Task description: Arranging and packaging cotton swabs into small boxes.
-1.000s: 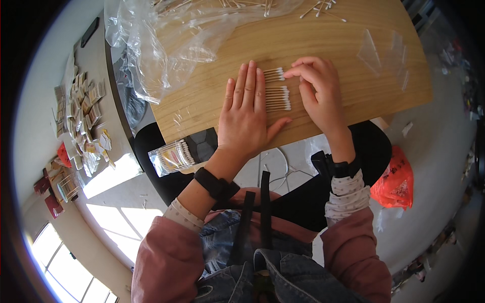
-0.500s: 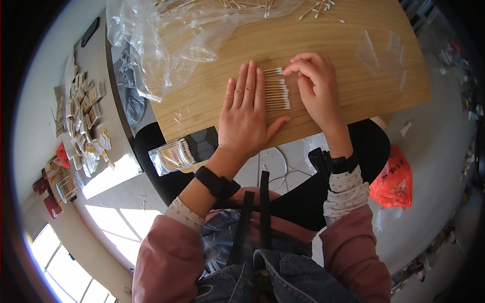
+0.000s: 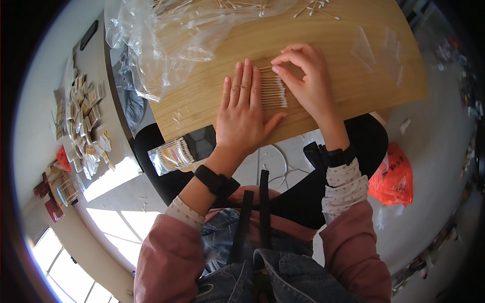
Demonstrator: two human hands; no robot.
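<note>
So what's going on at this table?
A person is handling cotton swabs on a table. The left hand lies flat over part of a neat row. The right hand has thumb and forefinger at the tip of the farthest swab; whether they pinch it is unclear. Loose swabs lie farther off.

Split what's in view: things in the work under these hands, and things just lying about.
In the work, by the look of it:
row of cotton swabs, partly under the left hand, with the right hand at its far end
wooden table beneath
loose swabs near the far edge, probably

Apparently just lying about:
red plastic bag, right
dark flat object, upper left
</note>
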